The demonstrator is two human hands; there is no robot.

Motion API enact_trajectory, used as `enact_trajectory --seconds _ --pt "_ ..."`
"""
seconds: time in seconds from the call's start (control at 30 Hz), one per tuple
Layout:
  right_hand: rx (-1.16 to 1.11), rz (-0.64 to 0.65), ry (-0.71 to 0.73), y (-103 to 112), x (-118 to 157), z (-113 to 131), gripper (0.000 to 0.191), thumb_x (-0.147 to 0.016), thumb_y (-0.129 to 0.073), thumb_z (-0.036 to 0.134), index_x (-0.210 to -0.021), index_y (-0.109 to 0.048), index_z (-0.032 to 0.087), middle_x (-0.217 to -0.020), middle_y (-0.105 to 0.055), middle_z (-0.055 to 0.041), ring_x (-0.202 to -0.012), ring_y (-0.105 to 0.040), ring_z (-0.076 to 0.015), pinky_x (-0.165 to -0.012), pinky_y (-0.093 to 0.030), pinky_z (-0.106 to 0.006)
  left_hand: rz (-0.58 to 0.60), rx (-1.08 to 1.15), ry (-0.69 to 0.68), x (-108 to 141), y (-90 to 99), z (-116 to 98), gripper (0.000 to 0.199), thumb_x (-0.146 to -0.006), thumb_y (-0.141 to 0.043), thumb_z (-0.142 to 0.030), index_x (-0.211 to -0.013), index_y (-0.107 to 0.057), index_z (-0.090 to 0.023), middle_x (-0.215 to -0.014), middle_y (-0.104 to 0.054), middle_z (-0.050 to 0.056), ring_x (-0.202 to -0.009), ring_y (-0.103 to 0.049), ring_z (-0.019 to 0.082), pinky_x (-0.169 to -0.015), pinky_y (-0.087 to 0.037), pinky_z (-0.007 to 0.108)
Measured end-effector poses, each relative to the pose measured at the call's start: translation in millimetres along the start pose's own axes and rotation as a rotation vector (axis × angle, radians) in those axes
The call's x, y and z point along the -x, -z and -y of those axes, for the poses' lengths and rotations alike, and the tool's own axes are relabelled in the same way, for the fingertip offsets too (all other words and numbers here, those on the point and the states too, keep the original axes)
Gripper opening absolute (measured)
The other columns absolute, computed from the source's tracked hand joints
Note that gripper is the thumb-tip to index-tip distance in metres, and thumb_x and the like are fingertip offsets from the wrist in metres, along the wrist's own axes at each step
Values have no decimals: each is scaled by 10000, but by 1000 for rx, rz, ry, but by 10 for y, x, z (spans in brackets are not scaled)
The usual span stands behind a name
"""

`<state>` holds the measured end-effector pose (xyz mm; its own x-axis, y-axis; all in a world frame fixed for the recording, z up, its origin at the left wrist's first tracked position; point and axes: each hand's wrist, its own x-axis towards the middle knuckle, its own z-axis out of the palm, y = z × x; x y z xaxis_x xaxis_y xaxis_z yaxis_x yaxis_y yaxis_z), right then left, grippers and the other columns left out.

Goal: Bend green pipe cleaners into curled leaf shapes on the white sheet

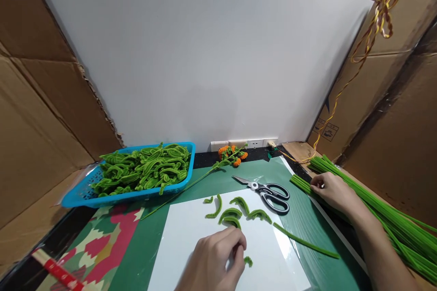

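My left hand point(221, 254) is over a white sheet point(184, 232), thumb and fingers pinched together. Whatever may be between its fingertips is hidden. Several bent green pipe cleaner pieces point(232, 213) lie just beyond it, and a small curled piece point(248, 261) is to its right. Farther right, my right hand point(329, 189) has its fingers curled onto the near end of a bundle of green pipe cleaners point(300, 184). Black-and-grey scissors point(264, 191) rest between the hands, blades partly apart. One straight pipe cleaner point(305, 240) lies across the sheet's right edge.
A blue basket point(193, 159) heaped with looped green pipe cleaners stands at the left. Behind the sheet lies an orange-flowered stem point(218, 163). More long pipe cleaners point(385, 209) lie at the right, beside a cardboard wall point(392, 122). A yellow cord point(336, 100) runs to a wall socket.
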<state>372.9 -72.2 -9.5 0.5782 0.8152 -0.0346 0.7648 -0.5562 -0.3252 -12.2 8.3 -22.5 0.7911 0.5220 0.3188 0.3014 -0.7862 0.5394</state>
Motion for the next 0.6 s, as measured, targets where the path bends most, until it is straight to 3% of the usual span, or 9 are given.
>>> enact_trajectory --seconds 0.37,0.6 --pt "256 -29 -65 92 164 309 168 -913 -583 224 -869 -744 234 -946 -783 -119 -892 -724 -315 -628 -296 -337 -18 -13 -20 8 -12 10 161 -912 -514 -105 -856 -587 -238 -717 -645 -20 -549 -554 141 -507 -325 272" --pt "156 16 -44 101 187 303 161 -977 -565 271 -918 -714 259 -998 -779 -49 -929 -720 -258 -637 -334 -308 27 -44 18 -14 63 -55 175 -928 -507 -104 -856 -602 -231 -722 -642 -22 -563 -550 133 -540 -359 260"
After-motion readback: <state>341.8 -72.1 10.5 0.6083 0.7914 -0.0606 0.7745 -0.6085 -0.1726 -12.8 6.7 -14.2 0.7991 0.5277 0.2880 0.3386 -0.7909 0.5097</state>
